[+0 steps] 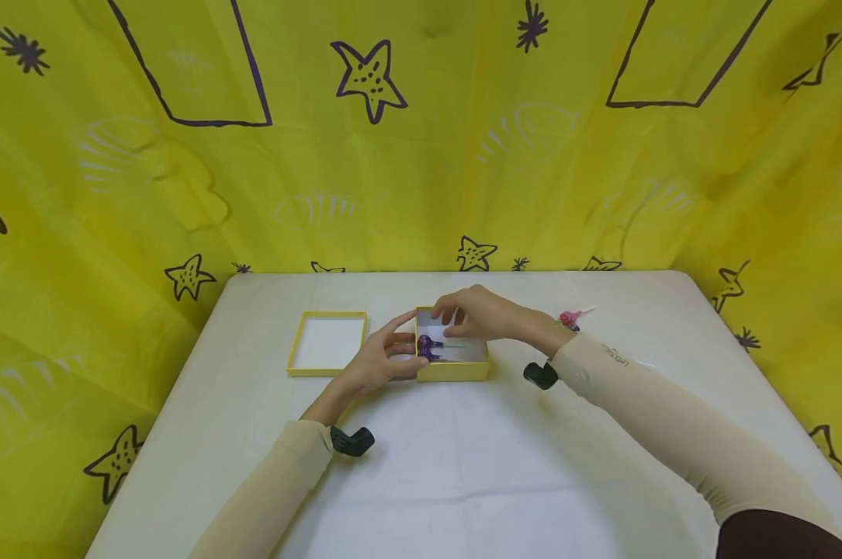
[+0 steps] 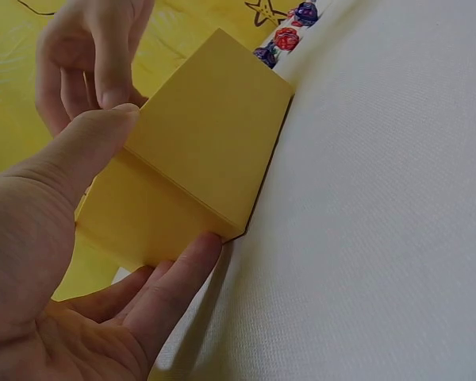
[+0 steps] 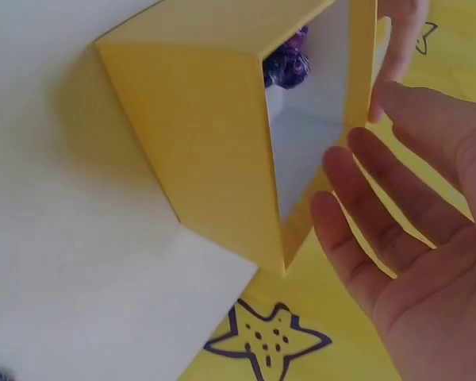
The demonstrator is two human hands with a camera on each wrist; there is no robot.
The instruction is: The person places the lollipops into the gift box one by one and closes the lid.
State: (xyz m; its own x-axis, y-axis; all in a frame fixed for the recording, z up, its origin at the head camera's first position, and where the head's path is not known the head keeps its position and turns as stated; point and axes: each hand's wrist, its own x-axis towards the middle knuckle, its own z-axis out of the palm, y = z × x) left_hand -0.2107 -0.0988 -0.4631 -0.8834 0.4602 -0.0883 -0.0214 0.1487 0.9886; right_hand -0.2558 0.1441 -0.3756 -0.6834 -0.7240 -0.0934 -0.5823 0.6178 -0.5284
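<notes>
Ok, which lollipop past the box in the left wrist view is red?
The middle lollipop of the three visible past the yellow box; the lower lollipop and upper lollipop look mainly dark.

Soft, diffuse light covers the table (image 1: pixel 253 349) in the head view, whitest toward the middle of its near edge and greyer near its far corners. Faint, soft-edged shadows lie beside the yellow box (image 1: pixel 452 373) and the pale sleeves (image 1: pixel 267 489). Lettering on the right sleeve is smeared. Both wrist views look dimmer, the right one hazy, with dull shadow by the box.
</notes>
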